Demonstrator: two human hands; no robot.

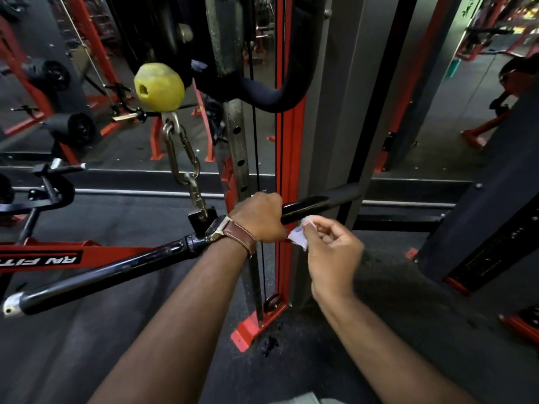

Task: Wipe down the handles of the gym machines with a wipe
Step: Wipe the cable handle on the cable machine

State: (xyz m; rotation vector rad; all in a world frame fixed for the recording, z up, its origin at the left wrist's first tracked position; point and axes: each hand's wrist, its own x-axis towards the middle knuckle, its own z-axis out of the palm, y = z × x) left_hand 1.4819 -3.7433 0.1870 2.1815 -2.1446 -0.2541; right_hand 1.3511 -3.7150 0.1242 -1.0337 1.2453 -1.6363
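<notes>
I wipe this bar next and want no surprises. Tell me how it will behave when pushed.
The bar hangs from a chain at its middle, so it will probably swing and tilt rather than resist. The left hand grips it, likely to steady it. It looks like rigid, glossy metal, so probably stiff and somewhat slippery under the wipe pinched in the right hand.

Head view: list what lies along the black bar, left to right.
Chrome end cap → bare stretch of black bar → brown-strapped wristwatch → left hand gripping the bar → white wipe pinched by the right hand.
</notes>
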